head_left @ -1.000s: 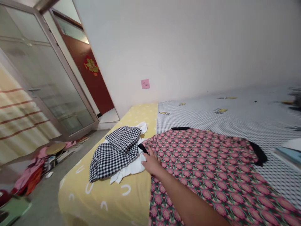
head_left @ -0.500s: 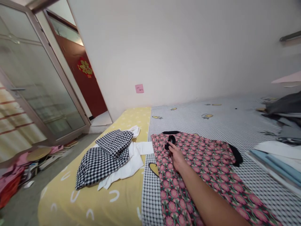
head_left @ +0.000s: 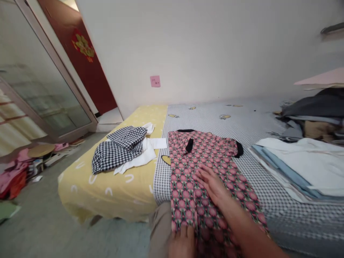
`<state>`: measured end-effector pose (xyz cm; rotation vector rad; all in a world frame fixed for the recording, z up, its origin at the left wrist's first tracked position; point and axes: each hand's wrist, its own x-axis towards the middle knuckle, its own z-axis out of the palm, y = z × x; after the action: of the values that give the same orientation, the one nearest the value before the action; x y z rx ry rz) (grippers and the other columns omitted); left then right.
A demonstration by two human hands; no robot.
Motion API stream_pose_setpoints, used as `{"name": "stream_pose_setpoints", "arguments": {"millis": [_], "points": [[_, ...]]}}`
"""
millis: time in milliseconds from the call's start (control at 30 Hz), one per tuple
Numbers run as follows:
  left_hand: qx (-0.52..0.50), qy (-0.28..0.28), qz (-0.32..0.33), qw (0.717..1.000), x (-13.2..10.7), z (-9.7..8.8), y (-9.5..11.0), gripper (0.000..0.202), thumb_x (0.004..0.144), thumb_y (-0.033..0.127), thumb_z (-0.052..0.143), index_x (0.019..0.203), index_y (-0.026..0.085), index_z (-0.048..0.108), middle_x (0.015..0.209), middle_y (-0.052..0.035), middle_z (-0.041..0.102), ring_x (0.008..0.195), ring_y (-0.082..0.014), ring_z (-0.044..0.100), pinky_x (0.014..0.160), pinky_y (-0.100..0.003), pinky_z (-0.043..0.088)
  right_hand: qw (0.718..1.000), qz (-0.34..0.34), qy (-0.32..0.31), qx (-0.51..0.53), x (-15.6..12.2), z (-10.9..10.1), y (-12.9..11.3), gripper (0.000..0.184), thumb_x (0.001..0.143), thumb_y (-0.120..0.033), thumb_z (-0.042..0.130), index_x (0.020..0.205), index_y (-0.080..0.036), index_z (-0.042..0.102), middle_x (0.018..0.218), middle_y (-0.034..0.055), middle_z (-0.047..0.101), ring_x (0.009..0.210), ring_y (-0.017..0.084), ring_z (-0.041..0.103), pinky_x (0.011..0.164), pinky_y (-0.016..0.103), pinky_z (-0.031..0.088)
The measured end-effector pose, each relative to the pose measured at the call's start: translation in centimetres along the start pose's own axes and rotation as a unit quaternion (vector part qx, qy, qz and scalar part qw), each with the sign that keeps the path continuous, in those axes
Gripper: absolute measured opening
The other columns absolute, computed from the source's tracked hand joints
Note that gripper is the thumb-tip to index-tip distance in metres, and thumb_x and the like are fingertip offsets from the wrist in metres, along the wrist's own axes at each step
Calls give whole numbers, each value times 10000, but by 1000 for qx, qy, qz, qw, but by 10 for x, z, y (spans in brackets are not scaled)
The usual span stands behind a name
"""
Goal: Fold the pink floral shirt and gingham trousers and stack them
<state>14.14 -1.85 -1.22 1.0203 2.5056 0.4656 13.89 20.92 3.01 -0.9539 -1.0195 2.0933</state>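
Note:
A pink floral dress (head_left: 215, 157) with black collar and black sleeve cuffs lies spread on the checked bed sheet (head_left: 242, 122), its left sleeve folded in onto the chest. My right hand (head_left: 212, 182) lies flat and open on the middle of the dress, fingers stretched out. My left hand (head_left: 182, 243) rests at the bottom edge of the picture on the dress hem, fingers flat, only partly visible.
A black-and-white gingham garment (head_left: 118, 148) lies on white cloth (head_left: 146, 154) on the yellow sheet (head_left: 107, 186) to the left. Folded light clothes (head_left: 301, 168) and dark garments (head_left: 314, 111) are stacked at right. Clutter (head_left: 24, 168) lies on the floor by a glass door (head_left: 40, 93).
My right hand folded the left sleeve onto the dress, let it go and slid down to the middle. My left hand came into view at the hem. The camera pulled back.

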Motion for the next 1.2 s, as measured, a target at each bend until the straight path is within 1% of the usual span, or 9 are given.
{"name": "stream_pose_setpoints", "arguments": {"millis": [100,200,400,533,700,867,967,1100,1200], "points": [[52,32,68,996,-9,13,-2,266,874,144,548,1052,259,709,1106,-68,734,1006,-261,686,901,-377,507,999,45,-26,-13,-63,-33,14,507,678,-382,809,1157,-316,657,1350,48,631,1254,261,586,1079,439,464],[-15,75,115,990,-27,20,-15,180,904,217,527,931,252,702,945,-36,750,893,-240,689,786,-331,501,994,87,-44,-53,-104,-50,33,594,679,-483,820,1227,-347,637,1461,55,557,1345,275,511,1130,486,383],[-264,244,-14,933,-47,-6,-55,501,967,569,345,734,220,619,679,-18,655,648,-177,608,635,-282,474,992,78,-29,-98,-117,-46,72,749,558,-437,864,1247,-272,623,1371,107,619,1297,287,546,1051,423,449],[-253,314,-47,914,-29,-31,-82,423,894,575,442,903,199,637,905,-90,669,881,-249,639,831,-396,537,986,131,-25,-99,-121,-43,90,691,580,-422,857,1208,-256,624,1149,82,724,1028,266,682,808,361,552],[-121,195,-46,972,9,-44,-84,487,899,463,419,1167,109,620,1364,-244,523,1314,-351,475,1093,-547,406,974,187,-80,-98,-137,-40,110,501,663,-445,831,1088,-246,656,1049,55,754,840,197,702,634,270,523],[-96,101,-31,990,49,-48,-52,501,941,500,351,1176,188,665,1347,-173,600,1284,-326,530,1070,-539,427,986,159,-56,-11,-136,-29,112,498,608,-419,839,1017,-209,649,922,63,762,780,220,706,636,316,547],[-83,69,-27,994,59,-41,-39,509,823,495,548,1186,160,674,1444,-219,527,1357,-389,465,1105,-589,374,986,154,-56,-17,-140,-34,101,554,617,-419,830,1096,-221,636,944,61,757,786,228,723,654,329,560],[-102,120,29,987,53,-28,-50,550,668,443,600,1114,136,703,1449,-212,546,1390,-395,440,1167,-564,325,990,82,-40,-110,-140,-74,68,516,724,-604,718,1072,-227,658,851,33,725,611,193,683,528,296,518],[-225,129,52,964,42,-32,-61,561,635,584,596,993,173,726,1234,-170,708,1223,-372,603,1093,-526,449,970,-86,131,-187,-129,-129,32,447,714,-608,700,930,-218,681,738,7,669,639,192,637,597,312,535]]}}
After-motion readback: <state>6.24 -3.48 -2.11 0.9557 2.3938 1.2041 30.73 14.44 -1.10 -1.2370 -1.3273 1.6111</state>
